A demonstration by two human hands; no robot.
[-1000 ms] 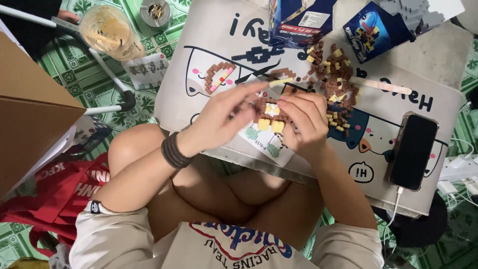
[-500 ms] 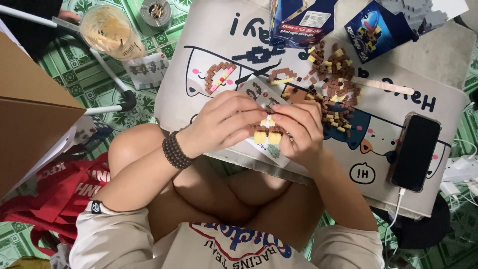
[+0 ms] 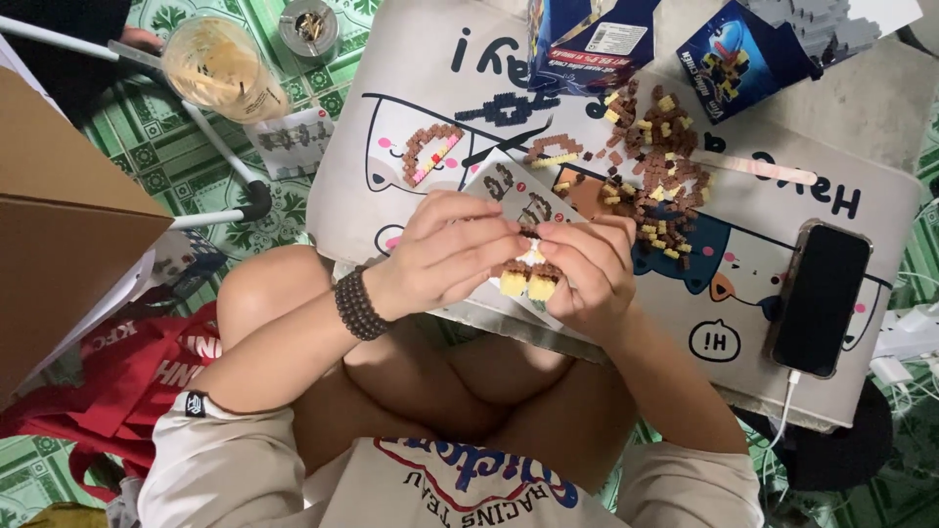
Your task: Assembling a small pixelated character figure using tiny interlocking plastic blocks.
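My left hand [image 3: 445, 256] and my right hand [image 3: 585, 269] meet over the near edge of a low grey table [image 3: 782, 323]. Between their fingertips they pinch a small brick model [image 3: 525, 277], brown on top with two yellow blocks below. Under the hands lies a folded instruction sheet [image 3: 514, 189]. A heap of loose brown, yellow and orange micro bricks [image 3: 657, 166] lies just beyond my right hand. A dark bead bracelet sits on my left wrist.
A black phone [image 3: 820, 296] on a cable lies at the table's right. Two blue boxes [image 3: 587, 39] stand at the far edge. Small built pieces [image 3: 428, 152] lie left. On the floor: a plastic cup [image 3: 217, 68], a cardboard box [image 3: 59, 225], a red bag [image 3: 127, 376].
Both hands have drawn the brick model closer to my body, away from the heap. The fingers have shifted their hold on it.
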